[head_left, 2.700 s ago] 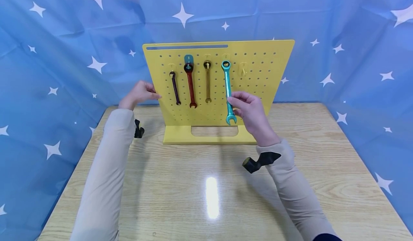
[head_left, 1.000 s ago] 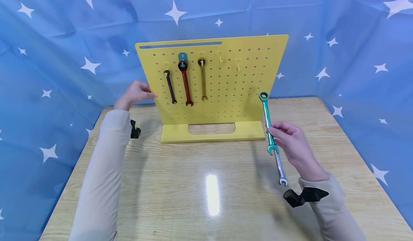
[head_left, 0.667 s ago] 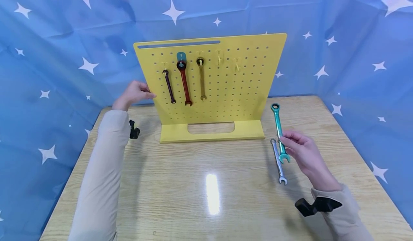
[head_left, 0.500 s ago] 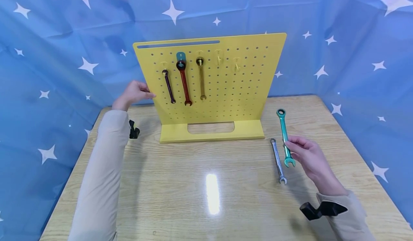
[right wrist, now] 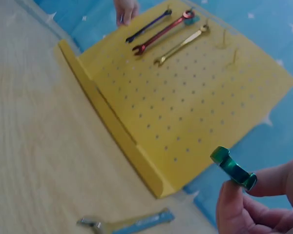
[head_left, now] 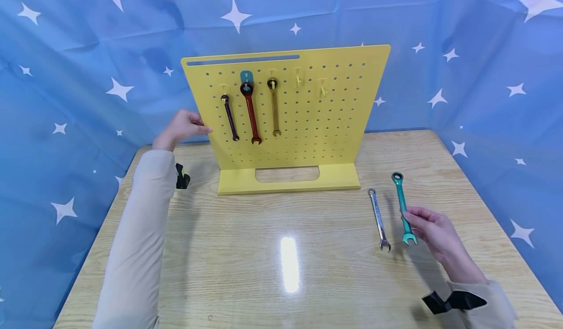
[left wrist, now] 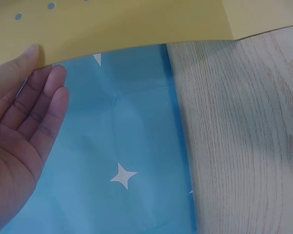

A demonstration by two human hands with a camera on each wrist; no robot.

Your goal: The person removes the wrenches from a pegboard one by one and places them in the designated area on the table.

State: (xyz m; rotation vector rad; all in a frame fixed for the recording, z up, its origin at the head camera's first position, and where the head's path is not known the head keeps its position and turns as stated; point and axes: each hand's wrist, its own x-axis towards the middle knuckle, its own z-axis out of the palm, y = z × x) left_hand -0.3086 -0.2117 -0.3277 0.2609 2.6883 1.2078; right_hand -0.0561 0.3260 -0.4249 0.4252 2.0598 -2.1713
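Observation:
My left hand [head_left: 180, 127] pinches the left edge of a yellow pegboard [head_left: 303, 143], thumb on the front and fingers behind, as the left wrist view also shows. With thumb and fingers, my right hand [head_left: 435, 231] holds a green combination wrench [head_left: 401, 197] by its shaft, low over the right side of the table, ring end pointing away. In the right wrist view the green wrench [right wrist: 233, 168] appears end-on between thumb and fingertips. A silver wrench [head_left: 378, 219] lies on the table just left of it.
On the pegboard hang a purple wrench [head_left: 230, 119], a red wrench [head_left: 251, 114] and a gold wrench [head_left: 274, 109]. Two bare yellow hooks, one hook [head_left: 299, 80] and another hook [head_left: 323, 91], stick out to their right. A starry blue cloth [head_left: 440, 50] surrounds the wooden table [head_left: 246, 251].
The green wrench has left its place at the pegboard hook; my right hand has carried it right, then down and nearer, past the silver wrench. My left hand keeps its grip on the board.

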